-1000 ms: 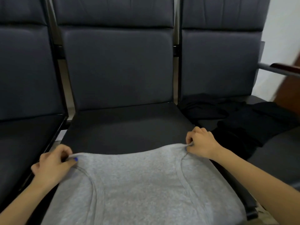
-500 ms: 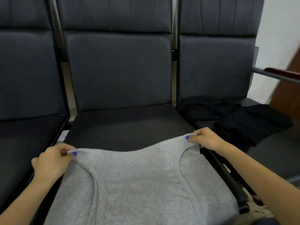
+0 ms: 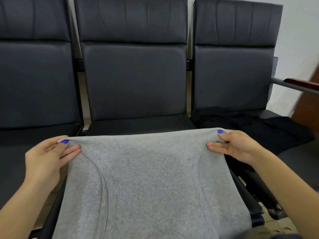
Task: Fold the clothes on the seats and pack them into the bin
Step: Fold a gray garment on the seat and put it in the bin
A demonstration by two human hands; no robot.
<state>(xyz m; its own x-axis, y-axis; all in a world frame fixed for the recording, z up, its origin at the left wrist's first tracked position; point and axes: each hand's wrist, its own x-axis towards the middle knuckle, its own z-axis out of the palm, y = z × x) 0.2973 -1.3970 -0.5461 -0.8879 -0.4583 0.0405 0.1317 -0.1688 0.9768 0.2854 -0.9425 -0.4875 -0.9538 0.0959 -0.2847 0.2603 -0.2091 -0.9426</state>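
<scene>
Left hand (image 3: pixel 50 156) and right hand (image 3: pixel 236 145) pinch grey garment (image 3: pixel 148 178).

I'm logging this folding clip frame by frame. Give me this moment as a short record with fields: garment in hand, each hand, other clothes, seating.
garment in hand: grey top, spread over the middle seat
left hand: pinches the top's far left corner
right hand: pinches the top's far right corner
other clothes: black clothes, unfolded, on the right seat
seating: row of dark padded chairs
bin: not in view
</scene>
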